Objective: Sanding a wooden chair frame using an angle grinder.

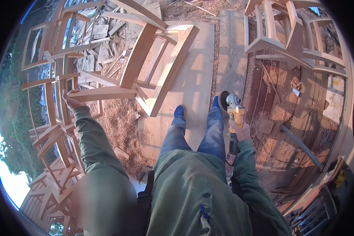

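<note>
A yellow and black angle grinder (236, 116) is gripped around its body by my right hand (240, 129). Its round disc (223, 100) faces left, over my right foot, and a cord trails from its lower end. My left hand (73, 99) is closed on the far-left end of a wooden leg of an unfinished chair frame (106, 93). The frame tilts in front of me, its light wood seat rails (174, 70) forming an open rectangle. Nothing shows whether the disc is spinning.
Wooden chair frames are stacked at left (62, 129), and another chair frame (278, 35) stands at upper right. Plywood sheets (191, 85) lie underfoot among wood shavings (115, 118). A grey pipe (301, 146) and a thin cord (268, 153) lie at right. Wood offcuts (101, 32) are heaped at upper left.
</note>
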`<state>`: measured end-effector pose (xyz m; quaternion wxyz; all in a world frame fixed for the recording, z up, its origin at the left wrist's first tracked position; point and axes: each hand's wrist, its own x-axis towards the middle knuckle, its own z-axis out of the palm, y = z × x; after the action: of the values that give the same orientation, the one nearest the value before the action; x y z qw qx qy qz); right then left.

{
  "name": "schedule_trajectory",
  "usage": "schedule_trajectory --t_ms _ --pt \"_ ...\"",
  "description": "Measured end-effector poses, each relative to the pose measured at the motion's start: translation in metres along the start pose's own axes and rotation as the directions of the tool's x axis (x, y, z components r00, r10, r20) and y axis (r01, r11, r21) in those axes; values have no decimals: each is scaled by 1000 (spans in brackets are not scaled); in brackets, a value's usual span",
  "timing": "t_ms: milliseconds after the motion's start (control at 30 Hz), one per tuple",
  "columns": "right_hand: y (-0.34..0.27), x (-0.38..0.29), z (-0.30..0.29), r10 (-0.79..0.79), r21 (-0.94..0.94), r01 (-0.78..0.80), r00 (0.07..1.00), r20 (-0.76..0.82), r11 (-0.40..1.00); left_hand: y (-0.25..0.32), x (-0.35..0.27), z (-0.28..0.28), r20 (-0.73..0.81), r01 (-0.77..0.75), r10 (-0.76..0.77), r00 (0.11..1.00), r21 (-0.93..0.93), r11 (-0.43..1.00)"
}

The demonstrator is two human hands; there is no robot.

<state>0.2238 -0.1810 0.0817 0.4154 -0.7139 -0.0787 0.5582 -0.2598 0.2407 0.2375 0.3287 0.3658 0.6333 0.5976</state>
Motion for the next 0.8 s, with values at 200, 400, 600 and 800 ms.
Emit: schedule_trajectory --t_ms 200,400,600,800 --pt "-10 3 -4 38 98 -42 999 35 994 -5 -8 -7 -15 41 -43 999 -118 992" --pt "-30 4 -16 115 64 -118 992 53 991 -7 -47 -6 -71 43 -55 996 -170 984" --pt "-35 18 -30 122 53 -126 991 60 991 -11 -84 -17 -5 23 -23 1000 -52 998" --pt "-55 24 -40 118 43 -121 991 58 992 19 -118 -20 156 -63 26 987 233 970"
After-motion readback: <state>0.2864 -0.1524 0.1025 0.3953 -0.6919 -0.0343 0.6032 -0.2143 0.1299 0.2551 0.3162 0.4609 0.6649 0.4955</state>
